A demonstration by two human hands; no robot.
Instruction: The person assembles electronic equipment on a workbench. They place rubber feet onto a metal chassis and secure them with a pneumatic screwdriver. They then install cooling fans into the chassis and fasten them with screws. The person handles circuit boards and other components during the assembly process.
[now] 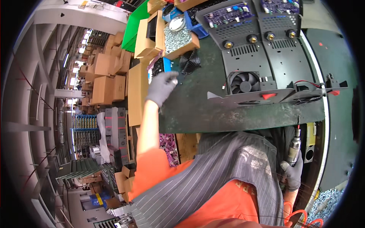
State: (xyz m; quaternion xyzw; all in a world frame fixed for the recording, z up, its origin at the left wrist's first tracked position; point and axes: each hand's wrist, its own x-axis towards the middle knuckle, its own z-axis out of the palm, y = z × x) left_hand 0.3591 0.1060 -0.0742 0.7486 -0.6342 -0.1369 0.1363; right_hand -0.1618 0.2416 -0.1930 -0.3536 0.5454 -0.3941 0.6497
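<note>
My left hand (161, 88), in a grey glove, is over the left part of the dark green bench. Its fingers are curled together, and whatever they may hold is too small to make out. Just beyond it is a container of small black parts (158, 67), with a black fan guard (189, 62) to its right. Low at the right, in front of the bench edge, my gloved right hand (293, 174) grips a power screwdriver (294, 148) with its bit pointing up. Dark metal panels (243, 60) lie at the right of the bench, one carrying a black fan (244, 82).
A cardboard box of silvery screws (178, 40), a blue bin (197, 26) and a green bin (135, 28) line the back left. Purple circuit boards (229, 15) sit on the panels' far ends. An orange coiled hose (300, 213) hangs near my right forearm.
</note>
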